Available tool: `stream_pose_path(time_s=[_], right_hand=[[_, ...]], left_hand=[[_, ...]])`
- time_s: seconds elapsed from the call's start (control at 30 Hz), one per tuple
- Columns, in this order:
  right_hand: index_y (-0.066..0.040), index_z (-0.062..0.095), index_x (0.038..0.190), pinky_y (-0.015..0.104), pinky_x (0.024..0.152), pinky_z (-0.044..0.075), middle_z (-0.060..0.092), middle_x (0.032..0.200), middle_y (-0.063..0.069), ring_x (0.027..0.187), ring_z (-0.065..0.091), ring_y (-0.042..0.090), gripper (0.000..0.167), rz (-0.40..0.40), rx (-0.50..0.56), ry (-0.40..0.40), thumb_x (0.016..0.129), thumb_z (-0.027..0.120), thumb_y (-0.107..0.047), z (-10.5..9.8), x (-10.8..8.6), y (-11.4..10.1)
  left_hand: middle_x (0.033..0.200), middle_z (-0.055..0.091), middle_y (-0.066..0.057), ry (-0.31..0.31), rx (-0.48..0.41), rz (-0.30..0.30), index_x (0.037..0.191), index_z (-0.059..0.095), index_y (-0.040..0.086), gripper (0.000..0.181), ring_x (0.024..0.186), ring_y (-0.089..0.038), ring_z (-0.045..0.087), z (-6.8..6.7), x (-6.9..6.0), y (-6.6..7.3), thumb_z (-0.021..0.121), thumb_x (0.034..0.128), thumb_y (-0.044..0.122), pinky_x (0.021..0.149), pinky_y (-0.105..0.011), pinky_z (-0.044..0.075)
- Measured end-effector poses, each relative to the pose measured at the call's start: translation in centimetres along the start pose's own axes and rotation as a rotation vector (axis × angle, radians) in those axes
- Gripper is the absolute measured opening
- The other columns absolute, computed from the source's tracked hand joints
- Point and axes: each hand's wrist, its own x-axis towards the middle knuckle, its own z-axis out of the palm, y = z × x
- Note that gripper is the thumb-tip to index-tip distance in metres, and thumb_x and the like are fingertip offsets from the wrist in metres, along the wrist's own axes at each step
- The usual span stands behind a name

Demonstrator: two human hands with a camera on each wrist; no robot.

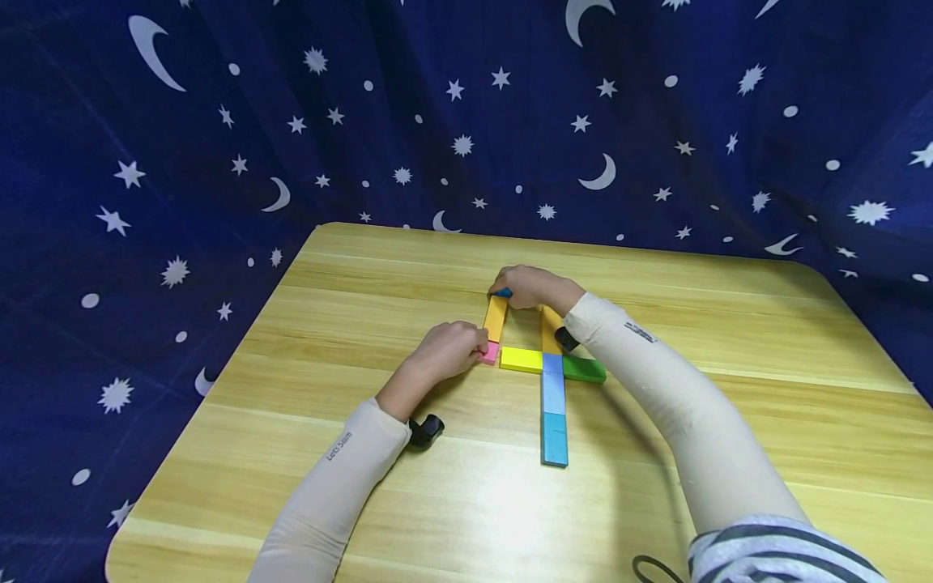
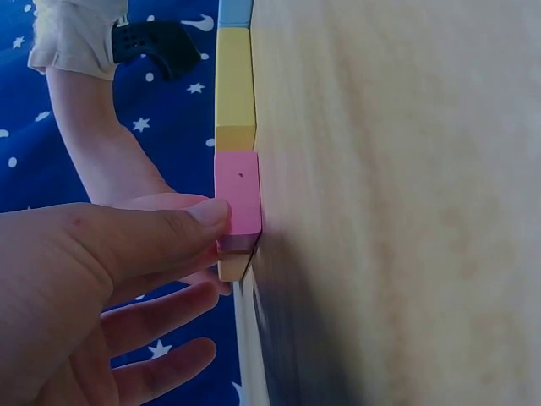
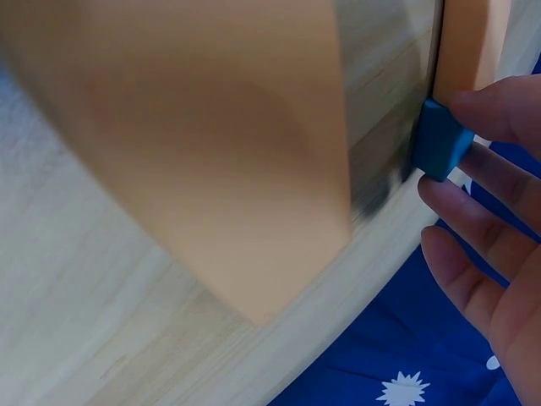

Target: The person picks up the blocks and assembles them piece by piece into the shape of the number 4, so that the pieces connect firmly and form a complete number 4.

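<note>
My left hand [image 1: 452, 348] pinches a small pink block [image 1: 491, 353], thumb on its side in the left wrist view. The pink block lies flat at the near end of an orange block [image 1: 496, 319]. At that orange block's far end, my right hand [image 1: 535, 285] holds a small dark blue block [image 3: 441, 139] between thumb and fingers. A yellow block [image 1: 520, 359] lies to the right of the pink one with a narrow gap. Beyond it sit a periwinkle block [image 1: 552, 363] and a green block [image 1: 585, 369]. A second orange block [image 1: 550, 330] runs away from the periwinkle one, partly hidden by my right arm.
A light blue block [image 1: 553, 393] and a teal block [image 1: 554, 441] continue the column towards me. Black wrist cameras [image 1: 426, 431] hang under both wrists. A dark cable loop [image 1: 652, 567] lies at the table's near side. A starry blue curtain [image 1: 466, 113] hangs behind the table.
</note>
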Motion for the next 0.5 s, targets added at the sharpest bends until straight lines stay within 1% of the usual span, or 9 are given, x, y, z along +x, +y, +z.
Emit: stream_pose_path(time_s=[0.17, 0.37, 0.5], right_hand=[[-0.009, 0.054, 0.128, 0.040, 0.092, 0.044, 0.051, 0.128, 0.016, 0.117, 0.049, 0.032, 0.055, 0.003, -0.020, -0.003, 0.079, 0.045, 0.015, -0.01, 0.00, 0.05], [-0.008, 0.045, 0.135, 0.039, 0.091, 0.044, 0.048, 0.132, 0.018, 0.117, 0.049, 0.031, 0.063, 0.041, 0.000, -0.005, 0.079, 0.041, 0.020, 0.10, -0.10, 0.11], [-0.007, 0.050, 0.131, 0.041, 0.097, 0.041, 0.050, 0.131, 0.017, 0.120, 0.047, 0.032, 0.061, 0.014, -0.011, 0.009, 0.078, 0.041, 0.021, 0.17, -0.05, 0.12]], left_hand=[[0.077, 0.063, 0.003, -0.003, -0.005, 0.000, 0.081, 0.065, 0.014, 0.003, 0.070, -0.010, 0.057, -0.01, 0.02, -0.03, 0.065, 0.0842, 0.016, 0.059, -0.025, 0.045], [0.080, 0.064, 0.002, -0.011, -0.017, -0.001, 0.084, 0.066, 0.013, 0.004, 0.073, -0.011, 0.059, 0.00, 0.08, -0.03, 0.066, 0.0839, 0.017, 0.059, -0.025, 0.046], [0.079, 0.063, 0.003, -0.014, -0.020, -0.005, 0.082, 0.065, 0.014, 0.004, 0.071, -0.010, 0.057, -0.04, 0.03, -0.01, 0.066, 0.0838, 0.018, 0.058, -0.024, 0.045]])
